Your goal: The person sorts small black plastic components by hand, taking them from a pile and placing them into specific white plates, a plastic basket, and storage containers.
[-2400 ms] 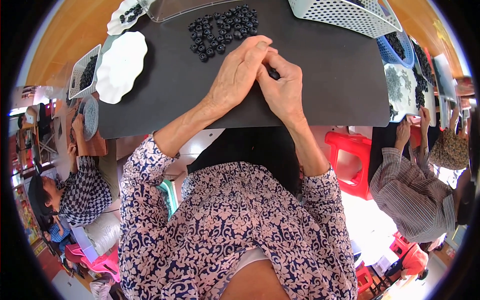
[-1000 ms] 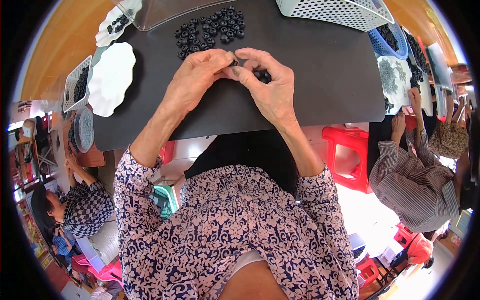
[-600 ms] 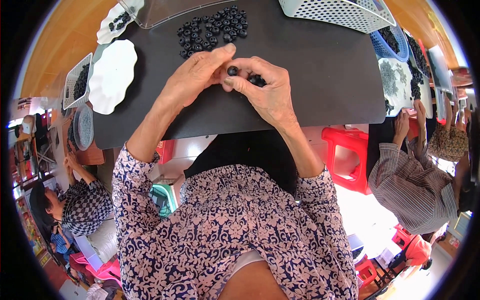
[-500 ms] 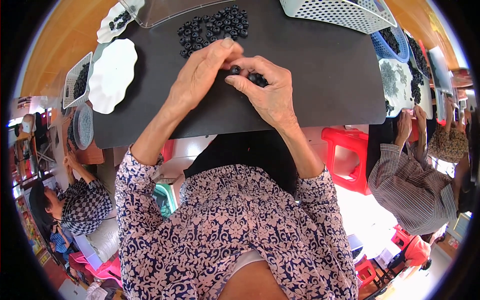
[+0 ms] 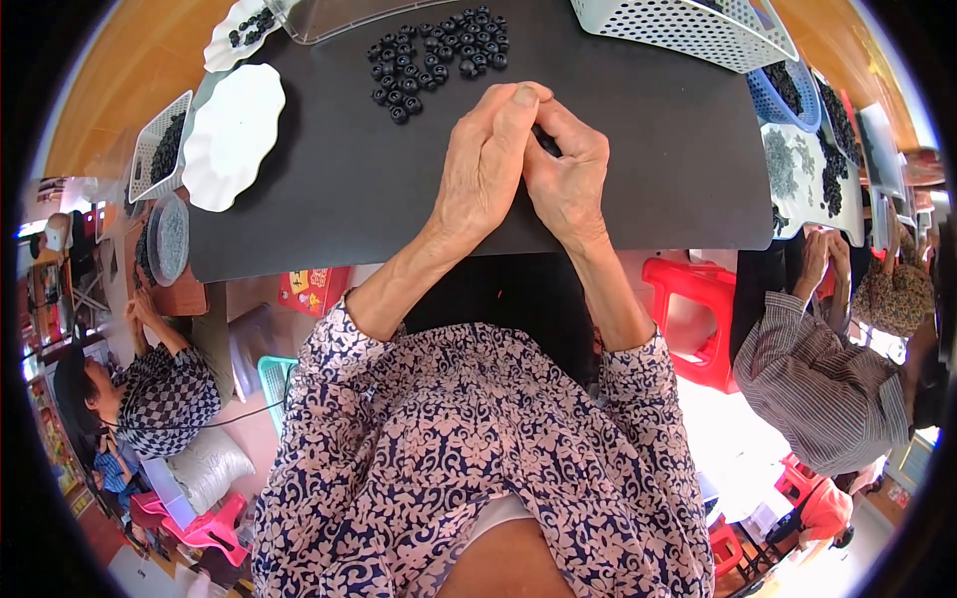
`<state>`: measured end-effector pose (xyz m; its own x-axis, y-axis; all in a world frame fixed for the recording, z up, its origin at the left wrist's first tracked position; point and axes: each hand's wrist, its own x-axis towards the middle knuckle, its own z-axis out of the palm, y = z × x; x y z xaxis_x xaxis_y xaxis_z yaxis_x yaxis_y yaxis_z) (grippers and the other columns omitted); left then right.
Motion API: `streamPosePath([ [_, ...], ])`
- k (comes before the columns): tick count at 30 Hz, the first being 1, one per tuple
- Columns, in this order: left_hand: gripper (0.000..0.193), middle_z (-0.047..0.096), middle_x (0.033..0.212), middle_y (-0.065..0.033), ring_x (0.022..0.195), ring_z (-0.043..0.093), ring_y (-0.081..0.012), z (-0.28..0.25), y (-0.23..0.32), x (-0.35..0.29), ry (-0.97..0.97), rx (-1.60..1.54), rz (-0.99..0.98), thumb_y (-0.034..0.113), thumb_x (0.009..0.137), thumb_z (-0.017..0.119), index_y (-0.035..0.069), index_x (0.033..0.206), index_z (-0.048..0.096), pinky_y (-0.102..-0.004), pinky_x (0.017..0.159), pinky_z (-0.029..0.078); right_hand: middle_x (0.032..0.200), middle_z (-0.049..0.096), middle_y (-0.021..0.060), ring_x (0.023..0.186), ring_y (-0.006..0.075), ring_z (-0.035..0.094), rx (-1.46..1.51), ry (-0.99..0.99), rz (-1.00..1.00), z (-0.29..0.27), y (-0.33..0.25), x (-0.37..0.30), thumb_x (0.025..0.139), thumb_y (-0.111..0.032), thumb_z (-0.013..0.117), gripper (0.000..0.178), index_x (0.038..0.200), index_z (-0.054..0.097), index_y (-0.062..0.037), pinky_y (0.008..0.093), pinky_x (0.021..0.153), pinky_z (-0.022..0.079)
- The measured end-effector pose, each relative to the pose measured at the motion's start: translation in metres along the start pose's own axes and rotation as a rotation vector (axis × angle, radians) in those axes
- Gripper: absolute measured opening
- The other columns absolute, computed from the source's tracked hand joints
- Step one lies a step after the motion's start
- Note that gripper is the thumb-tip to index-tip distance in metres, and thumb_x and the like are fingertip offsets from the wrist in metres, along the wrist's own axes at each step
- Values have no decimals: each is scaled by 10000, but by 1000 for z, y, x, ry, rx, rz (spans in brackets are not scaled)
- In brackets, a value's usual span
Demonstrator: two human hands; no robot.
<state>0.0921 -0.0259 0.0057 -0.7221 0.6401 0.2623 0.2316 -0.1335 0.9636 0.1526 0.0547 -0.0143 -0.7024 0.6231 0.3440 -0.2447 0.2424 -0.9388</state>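
Note:
My hands meet over the dark table (image 5: 678,169), fingertips touching. My right hand (image 5: 570,174) is curled closed around small round black pieces (image 5: 546,142), of which only a dark bit shows between the hands. My left hand (image 5: 483,164) has its fingers pressed together against the right one's fingertips; what they pinch, if anything, is hidden. Beyond the hands, at the upper left, lies a loose cluster of similar round black pieces (image 5: 411,72), each with a ringed, blueberry-like top.
A white scalloped plate (image 5: 234,140) lies on the left, near a white basket (image 5: 140,164) of black pieces. Farther back are a clear tray (image 5: 369,15), a perforated white basket (image 5: 688,40) and a blue basket (image 5: 763,100). Co-workers sit on both sides; a red stool (image 5: 688,319) stands below right.
My left hand has moved right, and my right hand slightly right; both have closed together, covering pieces visible before in the right hand. The view has shifted a little.

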Motion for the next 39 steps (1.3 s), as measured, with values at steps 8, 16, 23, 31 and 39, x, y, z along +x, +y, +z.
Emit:
streamPosePath([
  [8, 523, 606, 1180, -137, 982, 528, -170, -18, -9, 9, -104, -253, -222, 399, 1015, 301, -14, 1206, 558, -305, 871, 437, 901, 675, 64, 815, 142, 621, -18, -64, -144, 0, 4, 1, 758, 6, 711, 201, 954, 668, 16, 276, 774, 495],
  [16, 575, 651, 1045, -112, 906, 559, -176, -17, -4, 9, -161, -222, -58, 427, 1004, 285, -34, 1103, 615, -301, 871, 423, 930, 683, 73, 849, 156, 638, -24, -67, -148, -1, 0, 0, 761, 7, 706, 224, 983, 675, 12, 275, 792, 499],
  [23, 548, 656, 1064, -139, 997, 589, -199, -18, -14, 7, -21, -318, -197, 405, 1004, 318, -49, 1109, 607, -308, 929, 424, 920, 676, 44, 797, 135, 627, 52, -125, 117, 1, 0, 0, 805, -14, 689, 154, 958, 693, -1, 253, 754, 491],
  [31, 104, 603, 1027, -135, 1048, 507, -319, -118, -8, 20, 11, 892, 385, 104, 835, 611, 37, 909, 638, -388, 938, 398, 814, 562, 68, 581, 58, 423, 908, -153, 521, -16, 4, 11, 961, -187, 505, 187, 861, 579, -46, 184, 441, 307],
  [39, 218, 522, 1177, -152, 1175, 399, -417, -113, -30, 25, -129, 1160, 440, 132, 760, 708, 23, 934, 634, -476, 968, 395, 810, 561, 69, 590, 55, 430, 866, -193, 525, -14, 1, 6, 986, -233, 501, 269, 816, 575, -39, 177, 440, 303],
])
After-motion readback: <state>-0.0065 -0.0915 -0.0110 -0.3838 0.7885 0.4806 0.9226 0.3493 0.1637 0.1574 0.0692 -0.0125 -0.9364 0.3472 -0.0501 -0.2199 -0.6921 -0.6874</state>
